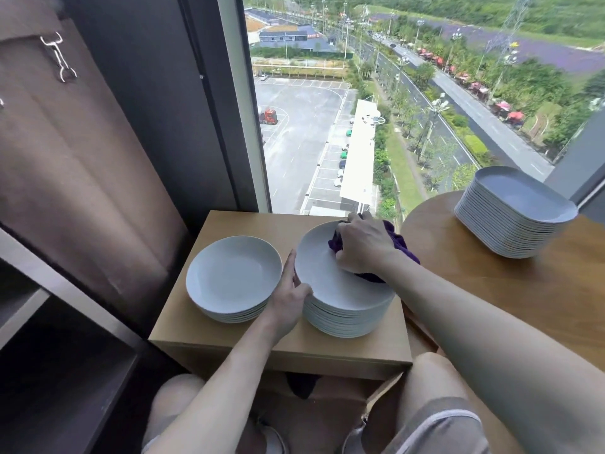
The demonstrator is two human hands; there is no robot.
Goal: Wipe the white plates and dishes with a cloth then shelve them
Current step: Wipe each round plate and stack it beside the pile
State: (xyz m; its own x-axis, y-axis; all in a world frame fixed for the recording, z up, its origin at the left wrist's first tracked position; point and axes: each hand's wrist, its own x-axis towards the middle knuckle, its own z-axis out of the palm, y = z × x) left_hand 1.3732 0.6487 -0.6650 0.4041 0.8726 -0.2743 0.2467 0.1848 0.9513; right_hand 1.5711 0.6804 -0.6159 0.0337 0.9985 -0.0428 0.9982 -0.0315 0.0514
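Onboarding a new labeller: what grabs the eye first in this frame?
The right hand presses a purple cloth on the top plate of the taller stack on the wooden stand; the left hand holds its rim. A shorter stack sits beside it, oblong dishes on the round table at right.

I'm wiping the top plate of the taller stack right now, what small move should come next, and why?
Probably sweep the purple cloth toward the near left of the top plate: the right hand holds it bunched at the far right side, the rest lies bare, and the left hand holds the rim steady.
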